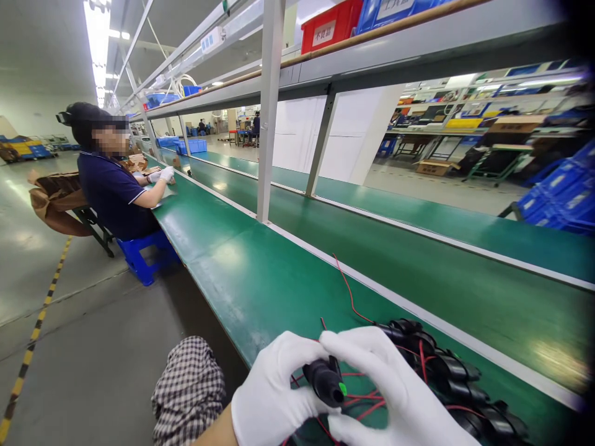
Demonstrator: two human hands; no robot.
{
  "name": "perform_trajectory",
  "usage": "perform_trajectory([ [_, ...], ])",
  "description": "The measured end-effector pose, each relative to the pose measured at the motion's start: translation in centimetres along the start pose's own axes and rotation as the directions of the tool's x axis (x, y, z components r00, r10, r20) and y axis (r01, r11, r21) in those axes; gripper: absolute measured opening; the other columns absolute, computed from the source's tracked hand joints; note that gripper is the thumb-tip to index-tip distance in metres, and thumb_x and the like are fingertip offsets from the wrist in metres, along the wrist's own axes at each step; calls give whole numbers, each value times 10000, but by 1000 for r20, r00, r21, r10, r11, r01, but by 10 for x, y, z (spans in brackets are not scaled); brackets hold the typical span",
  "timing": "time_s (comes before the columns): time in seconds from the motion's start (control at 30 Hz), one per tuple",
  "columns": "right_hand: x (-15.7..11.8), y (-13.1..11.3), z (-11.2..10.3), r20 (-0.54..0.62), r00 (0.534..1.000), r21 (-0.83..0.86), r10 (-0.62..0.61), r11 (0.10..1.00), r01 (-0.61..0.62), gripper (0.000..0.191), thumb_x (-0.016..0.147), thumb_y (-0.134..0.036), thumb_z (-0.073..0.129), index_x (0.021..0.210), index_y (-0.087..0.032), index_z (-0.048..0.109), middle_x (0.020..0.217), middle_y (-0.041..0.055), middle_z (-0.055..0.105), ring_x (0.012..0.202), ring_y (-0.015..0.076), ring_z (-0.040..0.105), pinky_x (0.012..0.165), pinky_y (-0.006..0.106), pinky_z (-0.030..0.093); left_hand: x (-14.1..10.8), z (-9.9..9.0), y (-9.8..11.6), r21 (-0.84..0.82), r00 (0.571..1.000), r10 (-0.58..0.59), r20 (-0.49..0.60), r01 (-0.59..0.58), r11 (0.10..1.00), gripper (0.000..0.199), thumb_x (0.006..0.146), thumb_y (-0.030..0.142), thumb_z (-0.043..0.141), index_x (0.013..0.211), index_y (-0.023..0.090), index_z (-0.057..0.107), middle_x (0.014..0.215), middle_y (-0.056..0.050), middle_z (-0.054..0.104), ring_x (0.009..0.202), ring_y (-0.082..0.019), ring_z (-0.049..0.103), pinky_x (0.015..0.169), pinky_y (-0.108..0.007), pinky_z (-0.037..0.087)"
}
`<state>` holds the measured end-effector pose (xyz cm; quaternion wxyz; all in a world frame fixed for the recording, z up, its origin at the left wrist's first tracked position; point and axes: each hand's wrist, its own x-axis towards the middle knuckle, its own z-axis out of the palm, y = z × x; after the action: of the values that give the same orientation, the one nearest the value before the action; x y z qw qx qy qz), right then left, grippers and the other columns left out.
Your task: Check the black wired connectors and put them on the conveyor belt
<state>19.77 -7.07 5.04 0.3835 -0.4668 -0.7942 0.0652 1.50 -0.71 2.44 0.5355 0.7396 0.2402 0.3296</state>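
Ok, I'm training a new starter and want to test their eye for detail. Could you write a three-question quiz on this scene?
1. Multiple choice: what colour is the small mark on the black part in the wearer's left hand?
A. Yellow
B. Green
C. Blue

2. True or false: red wires show among the pile of black parts.

3. Fill the gap: the wearer's left hand and right hand are both covered by white ____.

Key: 1. B; 2. True; 3. gloves
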Motion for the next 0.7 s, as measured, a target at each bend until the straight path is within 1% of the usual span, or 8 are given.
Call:
perform_trajectory([
  [0.1, 6, 3, 2, -37, 996, 98, 80, 992, -76, 426, 784, -172, 668, 1182, -298, 583, 959, 13, 641, 857, 194, 664, 744, 275, 577, -3, 8, -2, 112, 998, 4, -59, 2, 994, 300, 882, 310, 649, 1173, 239, 665, 1074, -49, 667, 1000, -211, 579, 908, -306, 419],
  [0.2, 9, 12, 4, 23, 952, 365, 305, 884, -292, 222, 761, -323, 695, 949, -249, 603, 884, 16, 658, 775, 217, 666, 696, 315, 587, -7, 16, -2, 175, 974, -91, -208, 129, 976, 443, 791, 396, 746, 1178, 202, 652, 1087, -86, 666, 1027, -263, 584, 921, -352, 415],
  [0.33, 12, 21, 10, 206, 869, 600, 449, 643, -475, 459, 780, -658, 695, 907, -231, 584, 851, 31, 664, 784, 240, 654, 711, 351, 574, -6, 18, 1, 193, 944, -174, -281, 233, 953, 409, 759, 496, 738, 999, 169, 691, 970, -102, 680, 953, -277, 599, 875, -373, 425],
  [0.43, 12, 22, 17, 314, 863, 706, 395, 511, -490, 607, 735, -800, 656, 907, -224, 574, 810, 23, 654, 714, 219, 633, 664, 335, 542, -4, 16, -1, -108, 948, -282, -146, 268, 957, 473, 762, 598, 669, 931, 156, 652, 794, -65, 673, 672, -185, 597, 631, -293, 450],
  [0.47, 11, 23, 19, 350, 867, 746, 355, 454, -488, 627, 735, -809, 647, 945, -223, 574, 783, 20, 656, 673, 215, 633, 641, 335, 536, -4, 17, -3, -271, 943, -328, -60, 301, 914, 542, 760, 670, 623, 915, 152, 637, 717, -47, 658, 556, -149, 558, 530, -260, 416],
  [0.53, 10, 23, 23, 399, 864, 776, 309, 388, -497, 636, 757, -783, 651, 1045, -222, 576, 757, 26, 671, 639, 227, 652, 630, 354, 544, -3, 20, -12, -578, 914, -385, 127, 384, 720, 693, 711, 820, 528, 844, 145, 615, 569, -12, 608, 388, -99, 451, 391, -219, 309],
  [0.63, 9, 22, 27, 376, 856, 717, 354, 474, -511, 620, 792, -722, 659, 1154, -223, 599, 925, 87, 715, 830, 288, 700, 736, 418, 574, -2, 29, -29, -783, 838, -375, 396, 522, 339, 752, 558, 902, 555, 658, 157, 573, 426, 15, 516, 311, -76, 359, 322, -213, 204],
  [0.7, 10, 21, 30, 328, 864, 665, 381, 556, -498, 582, 819, -698, 633, 1165, -230, 631, 1033, 99, 712, 948, 311, 689, 797, 445, 575, 1, 36, -38, -780, 788, -315, 529, 598, 187, 725, 572, 892, 549, 589, 166, 553, 378, 17, 474, 293, -77, 332, 310, -214, 170],
])
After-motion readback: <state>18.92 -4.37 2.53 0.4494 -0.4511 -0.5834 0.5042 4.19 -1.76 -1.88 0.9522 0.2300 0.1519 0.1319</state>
